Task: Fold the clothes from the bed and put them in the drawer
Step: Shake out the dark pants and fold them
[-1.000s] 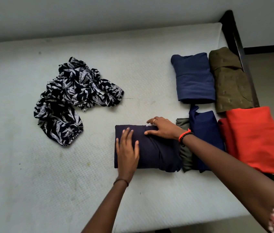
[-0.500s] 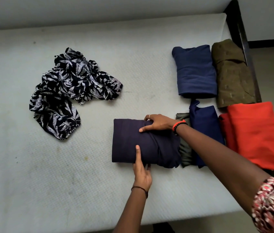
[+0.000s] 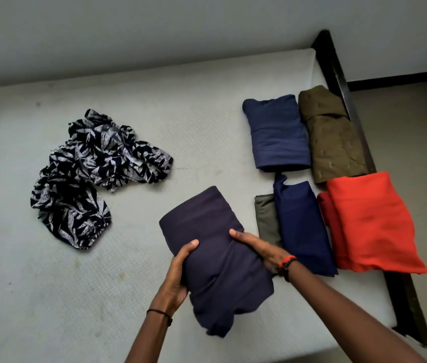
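A folded dark purple garment (image 3: 215, 260) is lifted off the white mattress (image 3: 50, 297), turned lengthwise toward me. My left hand (image 3: 178, 276) grips its left edge, thumb on top. My right hand (image 3: 259, 248) grips its right edge, fingers curled under. To the right lie folded pieces: a blue one (image 3: 277, 132), an olive-brown one (image 3: 332, 137), a grey-green one (image 3: 267, 218), a navy one (image 3: 304, 226) and a red-orange one (image 3: 369, 224). An unfolded black-and-white leaf-print garment (image 3: 89, 174) lies crumpled at the left.
A dark wooden bed frame (image 3: 338, 74) runs along the mattress's right side, with the floor (image 3: 416, 127) beyond it. A pale wall (image 3: 154, 35) stands behind the bed. The red-orange piece overhangs the frame. No drawer is in view.
The purple garment was lying flat under both hands; now both hands grip its sides, have raised it off the mattress and turned it. The camera has tilted down and back.
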Demonstrator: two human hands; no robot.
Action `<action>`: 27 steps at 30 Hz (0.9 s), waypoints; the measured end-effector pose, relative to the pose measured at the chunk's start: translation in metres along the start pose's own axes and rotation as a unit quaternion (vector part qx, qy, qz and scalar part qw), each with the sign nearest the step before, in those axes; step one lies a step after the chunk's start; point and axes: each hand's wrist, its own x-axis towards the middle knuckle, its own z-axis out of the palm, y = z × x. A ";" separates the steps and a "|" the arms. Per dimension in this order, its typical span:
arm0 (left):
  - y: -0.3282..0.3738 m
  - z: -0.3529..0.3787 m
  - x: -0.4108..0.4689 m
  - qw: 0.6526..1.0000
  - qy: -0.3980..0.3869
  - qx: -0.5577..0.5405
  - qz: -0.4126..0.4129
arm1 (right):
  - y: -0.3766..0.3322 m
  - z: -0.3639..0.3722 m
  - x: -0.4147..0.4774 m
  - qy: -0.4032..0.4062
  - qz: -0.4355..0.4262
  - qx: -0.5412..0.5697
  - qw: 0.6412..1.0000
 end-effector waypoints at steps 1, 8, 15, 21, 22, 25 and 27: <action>0.005 0.003 0.002 1.000 -0.006 0.022 -0.008 | 0.004 -0.002 -0.005 0.002 -0.004 0.032 0.999; 0.049 0.069 0.033 0.985 -0.104 0.120 0.068 | -0.030 -0.040 -0.027 0.093 -0.123 0.116 0.981; 0.112 0.172 0.088 0.953 -0.219 0.133 0.162 | -0.142 -0.106 -0.029 0.175 -0.242 0.046 0.953; 0.143 0.226 0.134 0.921 -0.216 0.270 0.180 | -0.213 -0.170 -0.006 0.270 -0.302 -0.021 0.914; 0.141 0.229 0.138 0.915 -0.192 0.308 0.176 | -0.215 -0.178 -0.002 0.297 -0.287 -0.038 0.910; 0.121 0.232 0.153 0.898 -0.133 0.378 0.179 | -0.204 -0.206 0.018 0.316 -0.233 -0.094 0.915; 0.104 0.229 0.163 0.891 -0.096 0.401 0.189 | -0.196 -0.215 0.024 0.328 -0.212 -0.120 0.913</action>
